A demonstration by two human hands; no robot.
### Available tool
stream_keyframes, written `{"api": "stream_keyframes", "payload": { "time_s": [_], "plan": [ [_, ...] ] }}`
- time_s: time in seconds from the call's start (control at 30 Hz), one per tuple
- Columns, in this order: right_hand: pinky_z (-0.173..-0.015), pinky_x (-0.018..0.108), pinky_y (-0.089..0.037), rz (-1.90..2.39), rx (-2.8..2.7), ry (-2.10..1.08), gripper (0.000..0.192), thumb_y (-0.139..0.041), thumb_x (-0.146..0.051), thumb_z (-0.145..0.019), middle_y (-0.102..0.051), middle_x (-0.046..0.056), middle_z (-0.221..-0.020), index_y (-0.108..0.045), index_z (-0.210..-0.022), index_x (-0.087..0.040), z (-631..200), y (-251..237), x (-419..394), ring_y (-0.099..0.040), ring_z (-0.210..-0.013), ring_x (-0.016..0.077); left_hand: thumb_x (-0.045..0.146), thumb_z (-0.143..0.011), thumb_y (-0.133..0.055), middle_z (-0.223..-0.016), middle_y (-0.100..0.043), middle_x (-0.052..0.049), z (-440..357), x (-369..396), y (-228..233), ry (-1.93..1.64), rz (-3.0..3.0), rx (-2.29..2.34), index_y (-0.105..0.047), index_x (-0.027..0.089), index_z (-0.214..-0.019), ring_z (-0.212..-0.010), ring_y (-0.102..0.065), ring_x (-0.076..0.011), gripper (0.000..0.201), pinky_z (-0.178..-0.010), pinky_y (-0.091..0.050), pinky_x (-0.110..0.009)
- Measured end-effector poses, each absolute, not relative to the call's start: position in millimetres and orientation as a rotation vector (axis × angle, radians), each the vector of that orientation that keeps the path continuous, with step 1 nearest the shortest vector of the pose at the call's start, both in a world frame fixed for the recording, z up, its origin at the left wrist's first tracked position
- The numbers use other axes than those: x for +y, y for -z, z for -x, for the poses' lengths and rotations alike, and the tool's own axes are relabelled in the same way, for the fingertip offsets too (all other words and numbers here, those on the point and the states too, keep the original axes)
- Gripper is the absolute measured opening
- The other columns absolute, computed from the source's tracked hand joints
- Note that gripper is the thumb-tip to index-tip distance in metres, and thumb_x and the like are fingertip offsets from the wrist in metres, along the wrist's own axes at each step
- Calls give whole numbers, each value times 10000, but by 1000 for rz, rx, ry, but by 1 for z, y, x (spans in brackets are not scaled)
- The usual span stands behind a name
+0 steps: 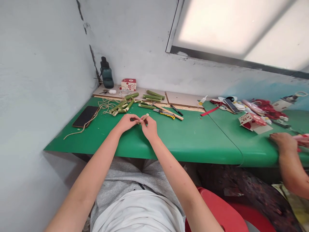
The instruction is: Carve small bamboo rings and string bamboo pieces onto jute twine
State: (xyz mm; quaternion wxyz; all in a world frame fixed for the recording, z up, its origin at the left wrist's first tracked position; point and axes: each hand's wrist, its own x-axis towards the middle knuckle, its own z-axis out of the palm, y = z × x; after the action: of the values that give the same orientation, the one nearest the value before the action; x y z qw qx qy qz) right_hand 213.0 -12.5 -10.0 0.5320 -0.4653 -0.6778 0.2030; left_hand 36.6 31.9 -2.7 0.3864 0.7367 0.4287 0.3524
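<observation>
My left hand and my right hand meet over the green table, fingertips pinched together. Between them is a small tan stick-like piece, mostly covered by the fingers, with a pale round end showing; its exact kind I cannot make out. Just beyond the right hand lie a yellow utility knife, a plain wooden stick and a black pen. Past the left hand are several cut green bamboo-like stalks beside a tangle of beige cord.
A phone lies at left. A dark bottle and a red-and-white box stand by the wall. Toward the right are a glue bottle, another box, craft clutter and another person's hand. A red stool stands below.
</observation>
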Motion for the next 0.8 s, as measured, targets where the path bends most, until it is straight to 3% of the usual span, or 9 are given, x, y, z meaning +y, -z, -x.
{"api": "stream_keyframes", "payload": {
  "time_s": [0.8],
  "plan": [
    [-681, 312, -504, 1137, -1516, -496, 125, -553, -338, -932, -704, 34, -883, -587, -868, -235, -214, 5, -15, -593, -675, 160, 431, -815, -747, -888, -805, -73, -39, 30, 2, -928, -1834, 1089, -810, 205, -898, -826, -727, -234, 248, -772, -576, -355]
  ]
}}
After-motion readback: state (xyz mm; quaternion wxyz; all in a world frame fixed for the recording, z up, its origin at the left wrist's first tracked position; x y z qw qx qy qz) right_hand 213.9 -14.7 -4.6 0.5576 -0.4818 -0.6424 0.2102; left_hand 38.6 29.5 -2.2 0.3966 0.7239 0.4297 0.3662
